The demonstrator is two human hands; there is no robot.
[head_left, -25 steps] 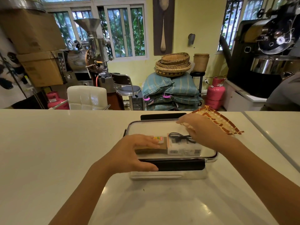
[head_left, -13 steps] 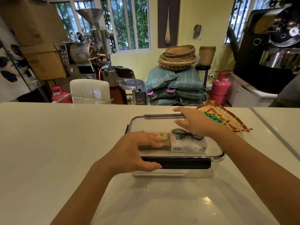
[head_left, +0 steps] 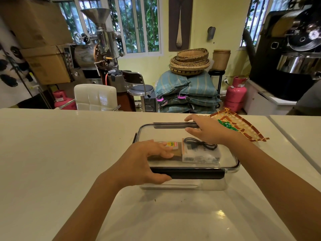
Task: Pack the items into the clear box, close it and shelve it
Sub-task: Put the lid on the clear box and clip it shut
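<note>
The clear box point(head_left: 231, 173) sits on the white counter with its transparent lid on. Inside I see a white carton point(head_left: 201, 156), a coiled black cable point(head_left: 199, 144) on top of it, a brown flat item and a small yellow-and-pink pack point(head_left: 172, 144). My left hand point(head_left: 144, 164) rests on the lid's left side, thumb on the near black latch point(head_left: 196, 175). My right hand point(head_left: 208, 129) grips the far black latch point(head_left: 173, 125), fingers over it and thumb under.
A woven bamboo tray point(head_left: 243, 126) with something green on it lies just right of the box's far corner. A seam point(head_left: 295, 150) divides the counter at the right. Behind the counter stand a white chair, a stool, sacks, baskets and roasting machines.
My right hand has moved from the lid's middle to the far edge and closed on the far latch. My left hand has stayed on the lid's near left side.
</note>
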